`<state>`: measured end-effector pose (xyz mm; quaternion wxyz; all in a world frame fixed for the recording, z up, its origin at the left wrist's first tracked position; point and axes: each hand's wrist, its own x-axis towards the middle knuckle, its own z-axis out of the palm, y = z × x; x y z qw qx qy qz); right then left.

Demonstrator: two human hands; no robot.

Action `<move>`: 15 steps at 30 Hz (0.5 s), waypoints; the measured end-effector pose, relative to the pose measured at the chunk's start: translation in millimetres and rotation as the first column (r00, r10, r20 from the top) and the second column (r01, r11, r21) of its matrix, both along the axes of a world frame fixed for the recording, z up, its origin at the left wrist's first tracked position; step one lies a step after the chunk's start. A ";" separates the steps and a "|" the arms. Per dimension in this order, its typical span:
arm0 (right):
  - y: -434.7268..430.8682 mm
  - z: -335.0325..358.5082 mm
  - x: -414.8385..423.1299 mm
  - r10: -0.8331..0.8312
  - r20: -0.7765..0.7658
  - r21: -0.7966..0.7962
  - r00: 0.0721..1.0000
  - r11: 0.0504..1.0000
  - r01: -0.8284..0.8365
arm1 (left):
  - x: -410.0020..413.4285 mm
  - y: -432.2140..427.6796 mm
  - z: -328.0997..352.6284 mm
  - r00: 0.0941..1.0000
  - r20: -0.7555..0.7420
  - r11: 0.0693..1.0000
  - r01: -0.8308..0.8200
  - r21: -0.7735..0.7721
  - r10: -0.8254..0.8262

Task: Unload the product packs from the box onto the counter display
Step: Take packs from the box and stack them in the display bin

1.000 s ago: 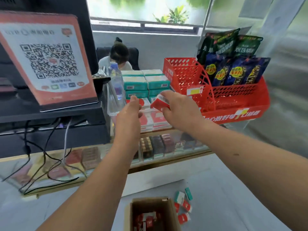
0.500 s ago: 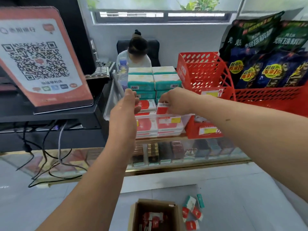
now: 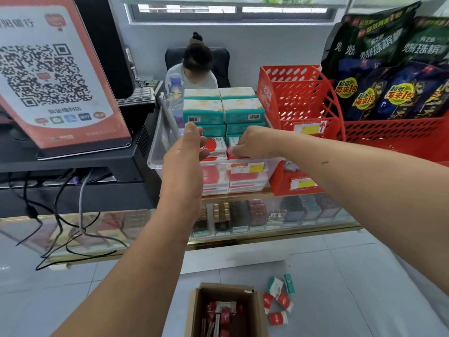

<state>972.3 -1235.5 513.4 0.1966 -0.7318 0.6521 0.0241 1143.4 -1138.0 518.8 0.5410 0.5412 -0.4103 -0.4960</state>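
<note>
The unloading is looking partly done, by my judgement: several red-and-white packs [image 3: 243, 177] are already sitting stacked in two columns inside the clear bin [image 3: 155, 154], which is standing on the glass surface [image 3: 315, 203] in front of the teal cartons [image 3: 223, 110] and just beside the red baskets [image 3: 301, 98]. More is waiting, though. The cardboard box [image 3: 194, 310] is lying open on the floor near the lower edge of the view, with a jumble of red packs [image 3: 223, 312] showing inside it, and a few loose packs [image 3: 278, 302], red ones and green ones, are lying on the tiles just beside its right wall. So a good share of the work is looking left to do, although how deep the box goes is hidden. Both arms are reaching forward and up over the bin's front rim. The right hand [image 3: 252, 142] is bending at the wrist, its fingers curling down and pinching the top pack [image 3: 237, 148] of the right column, which is resting on the pack beneath it. The left hand [image 3: 187, 154] is hanging with its back toward the camera, thumb pointing up and fingers loosely extended, their tips touching the edge of the left column's top pack [image 3: 215, 147]; it is showing nothing in its grasp.
</note>
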 end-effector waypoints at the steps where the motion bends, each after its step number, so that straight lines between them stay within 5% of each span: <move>1: 0.1 2.4 4.6 0.027 -0.053 0.003 0.998 1.000 -0.027 | 0.6 0.1 0.1 1.000 -0.007 1.000 -0.002 0.004 0.002; 8: -12.1 5.0 9.0 0.067 -0.418 0.194 0.906 0.981 0.017 | 2.2 5.6 0.0 1.000 -0.022 1.000 0.014 0.021 -0.014; 12: -9.5 6.5 13.5 -0.011 -0.302 0.169 0.953 0.983 0.065 | 4.4 7.6 -1.1 0.999 -0.025 0.999 0.027 0.036 -0.026; 15: -5.6 0.2 17.0 -0.118 -0.078 0.156 0.990 0.979 0.129 | 3.5 8.9 -2.7 1.000 -0.008 0.999 0.024 0.032 -0.024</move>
